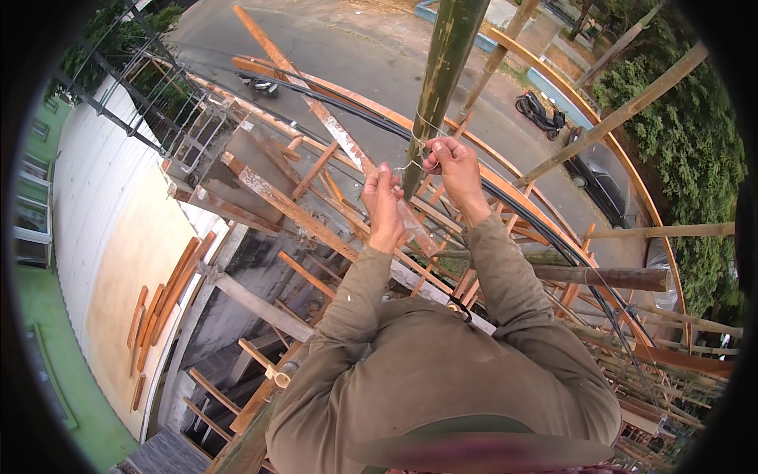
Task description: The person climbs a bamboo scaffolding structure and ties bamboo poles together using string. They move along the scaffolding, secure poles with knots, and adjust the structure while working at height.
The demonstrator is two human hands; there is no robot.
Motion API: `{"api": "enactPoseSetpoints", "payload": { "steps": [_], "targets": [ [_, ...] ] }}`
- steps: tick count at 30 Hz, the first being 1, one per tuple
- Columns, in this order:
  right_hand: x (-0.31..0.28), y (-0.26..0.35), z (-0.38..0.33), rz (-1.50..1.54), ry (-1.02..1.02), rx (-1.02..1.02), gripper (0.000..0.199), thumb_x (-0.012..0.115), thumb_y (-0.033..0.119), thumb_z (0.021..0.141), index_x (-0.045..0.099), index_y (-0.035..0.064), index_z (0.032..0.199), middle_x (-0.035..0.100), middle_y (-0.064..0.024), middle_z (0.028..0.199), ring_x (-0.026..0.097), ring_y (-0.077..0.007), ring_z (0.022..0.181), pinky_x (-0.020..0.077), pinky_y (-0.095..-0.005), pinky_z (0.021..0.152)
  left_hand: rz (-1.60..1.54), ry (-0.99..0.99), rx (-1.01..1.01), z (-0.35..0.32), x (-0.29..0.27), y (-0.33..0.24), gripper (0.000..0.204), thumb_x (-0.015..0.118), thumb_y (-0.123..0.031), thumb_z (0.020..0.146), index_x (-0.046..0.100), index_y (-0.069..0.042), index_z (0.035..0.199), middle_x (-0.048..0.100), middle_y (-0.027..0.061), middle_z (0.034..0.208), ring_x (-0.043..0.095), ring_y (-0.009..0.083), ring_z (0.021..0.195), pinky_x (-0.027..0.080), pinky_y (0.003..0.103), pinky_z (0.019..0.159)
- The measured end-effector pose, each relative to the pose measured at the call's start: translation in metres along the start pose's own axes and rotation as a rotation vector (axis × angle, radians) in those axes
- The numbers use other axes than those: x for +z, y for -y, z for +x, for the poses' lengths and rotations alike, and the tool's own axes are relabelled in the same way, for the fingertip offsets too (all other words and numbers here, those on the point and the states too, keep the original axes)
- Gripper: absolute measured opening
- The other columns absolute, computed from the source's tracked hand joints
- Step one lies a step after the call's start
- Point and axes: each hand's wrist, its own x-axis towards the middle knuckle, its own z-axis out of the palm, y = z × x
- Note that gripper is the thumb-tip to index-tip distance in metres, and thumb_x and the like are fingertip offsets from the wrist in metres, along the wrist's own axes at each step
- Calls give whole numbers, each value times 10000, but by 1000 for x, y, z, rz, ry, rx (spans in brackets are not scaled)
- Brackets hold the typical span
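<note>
A thin pale wire (407, 166) runs between my two hands and loops around an upright green bamboo pole (452, 63). My left hand (383, 202) is closed, with thumb and fingertips pinching one end of the wire, left of the pole. On the right, my right hand (458, 167) pinches another stretch of it, close against the pole. The wire looks twisted between the hands. Behind my left hand slants a wooden plank (335, 122) with worn white patches. The fingers hide the wire's tips.
Black cables (545, 225) and a curved timber band (387, 107) cross below my hands. Bamboo poles (616, 114) and a wooden framework surround me. A street with a motorcycle (539, 114) and a dark car (596, 186) lies far below. At left is a pale roof (118, 261) with loose boards.
</note>
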Motion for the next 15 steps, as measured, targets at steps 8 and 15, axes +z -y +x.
{"api": "enactPoseSetpoints", "payload": {
  "steps": [8, 15],
  "targets": [
    [-19, 11, -8, -470, -105, -117, 260, 564, 190, 1010, 710, -23, 1044, 651, -50, 773, 571, -117, 631, 471, -309, 589, 144, 416, 219, 5, 50, -7, 254, 605, -207, 1014, 633, 5, 1151, 688, 63, 994, 658, 132, 874, 510, 262, 749],
    [-6, 22, -24, -741, -245, -396, 217, 563, 126, 873, 631, -79, 862, 668, -262, 789, 678, -432, 748, 531, -501, 654, -26, 609, -337, 63, 72, -7, 252, 545, -213, 1051, 624, 2, 1157, 689, 98, 1117, 661, 185, 1031, 539, 327, 924]
  ]
}}
